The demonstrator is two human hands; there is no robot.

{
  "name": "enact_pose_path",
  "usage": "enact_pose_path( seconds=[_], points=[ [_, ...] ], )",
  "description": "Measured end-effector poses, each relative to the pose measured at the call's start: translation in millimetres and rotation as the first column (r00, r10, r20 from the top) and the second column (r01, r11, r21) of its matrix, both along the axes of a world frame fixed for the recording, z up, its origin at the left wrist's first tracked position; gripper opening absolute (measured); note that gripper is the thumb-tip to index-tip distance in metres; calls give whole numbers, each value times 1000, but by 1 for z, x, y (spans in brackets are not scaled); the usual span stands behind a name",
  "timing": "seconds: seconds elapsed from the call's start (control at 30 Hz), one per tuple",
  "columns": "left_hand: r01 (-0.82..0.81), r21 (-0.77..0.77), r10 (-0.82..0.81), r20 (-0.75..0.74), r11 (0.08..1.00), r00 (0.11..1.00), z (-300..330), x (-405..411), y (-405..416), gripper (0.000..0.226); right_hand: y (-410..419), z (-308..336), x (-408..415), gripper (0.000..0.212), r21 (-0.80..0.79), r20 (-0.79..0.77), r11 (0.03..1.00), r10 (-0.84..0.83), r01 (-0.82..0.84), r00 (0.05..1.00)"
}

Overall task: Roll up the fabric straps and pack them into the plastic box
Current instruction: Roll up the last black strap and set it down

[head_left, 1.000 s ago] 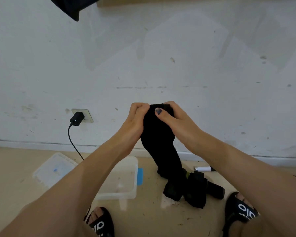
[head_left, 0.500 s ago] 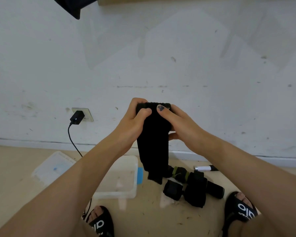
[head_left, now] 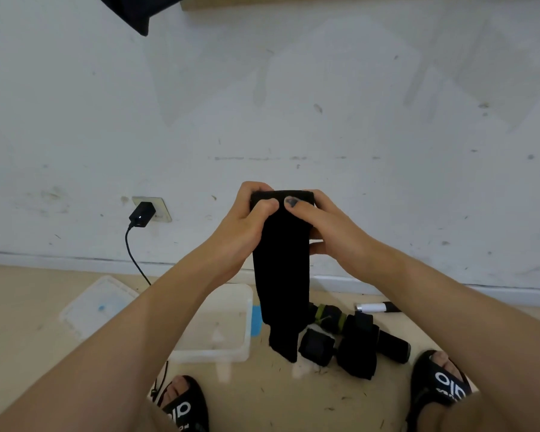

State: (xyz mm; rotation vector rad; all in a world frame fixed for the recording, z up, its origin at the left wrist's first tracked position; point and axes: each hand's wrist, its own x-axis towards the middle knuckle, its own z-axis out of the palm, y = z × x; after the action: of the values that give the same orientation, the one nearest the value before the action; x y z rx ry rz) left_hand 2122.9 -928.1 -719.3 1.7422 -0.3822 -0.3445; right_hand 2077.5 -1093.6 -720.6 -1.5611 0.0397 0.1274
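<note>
Both hands are raised before the wall: the left hand [head_left: 247, 221] and the right hand [head_left: 328, 227] each pinch the top edge of a black fabric strap [head_left: 282, 269], thumbs pressed on its front, and it hangs straight down between them. On the floor at seven o'clock of the strap sits the plastic box [head_left: 247, 319], its lid [head_left: 97, 307] at nine o'clock beside it. Rolled straps [head_left: 356, 341] lie at five o'clock, near a black sandal [head_left: 443, 381].

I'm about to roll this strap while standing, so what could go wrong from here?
The black strap is held only at its top edge by the left hand and right hand, so its hanging tail could skew and roll unevenly. A dropped roll might miss the plastic box on the floor.
</note>
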Motion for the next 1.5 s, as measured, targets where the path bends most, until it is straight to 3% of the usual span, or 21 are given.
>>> enact_pose_path(
  seconds=[0.17,0.3,0.4,0.47,0.57,0.67,0.77,0.87,0.97,1.1,1.17,1.27,1.33,1.43,1.5],
  points=[
    [-38,10,38,12,999,999,-5,-5,-5,17,5,-3,1,39,-143,46,985,-90,95,995],
    [0,-30,-7,-259,1000,966,-8,-2,-8,62,4,-8,-2,30,-214,114,970,-90,113,989],
    [23,-25,-30,-332,999,943,-7,-3,-6,68,5,-9,-4,18,-214,118,973,-59,83,991],
    [27,9,-23,-301,1000,953,-7,-3,-5,64,6,-9,-4,12,-187,129,979,-55,79,990],
    [-8,11,10,-237,1000,972,-7,-4,-3,40,5,-8,-2,12,-140,122,987,-57,74,991],
    [19,-7,-20,-161,1000,987,-4,-6,-3,28,6,-3,0,17,-47,46,996,-68,70,997],
    [42,-9,-43,-119,999,992,-5,-5,-3,21,7,-1,0,28,-73,16,994,-76,77,997],
    [12,-31,-17,-164,999,986,-6,-5,-6,23,9,-2,-2,25,-151,87,980,-116,128,989],
    [33,-27,-39,-303,999,952,-5,-5,-7,53,11,-5,-4,17,-204,134,968,-122,148,983],
    [35,32,-26,-257,999,966,-10,-4,-2,77,10,-3,-2,21,-131,75,988,-67,76,995],
    [8,31,0,-246,999,969,-8,-2,0,75,5,3,4,32,-97,21,990,-103,105,994],
    [-149,-22,141,-203,989,969,2,7,2,65,-12,15,18,42,-7,-48,920,-393,393,918],
    [-227,-18,220,-178,974,959,4,5,-3,47,-8,19,19,42,99,-85,863,-488,495,869],
    [-140,-2,135,-247,990,960,-8,-14,-18,50,21,-1,7,27,72,-85,911,-399,405,913],
    [-58,10,59,-268,998,961,-18,-21,-20,45,29,-8,3,32,52,-163,938,-331,343,930]
  ],
)
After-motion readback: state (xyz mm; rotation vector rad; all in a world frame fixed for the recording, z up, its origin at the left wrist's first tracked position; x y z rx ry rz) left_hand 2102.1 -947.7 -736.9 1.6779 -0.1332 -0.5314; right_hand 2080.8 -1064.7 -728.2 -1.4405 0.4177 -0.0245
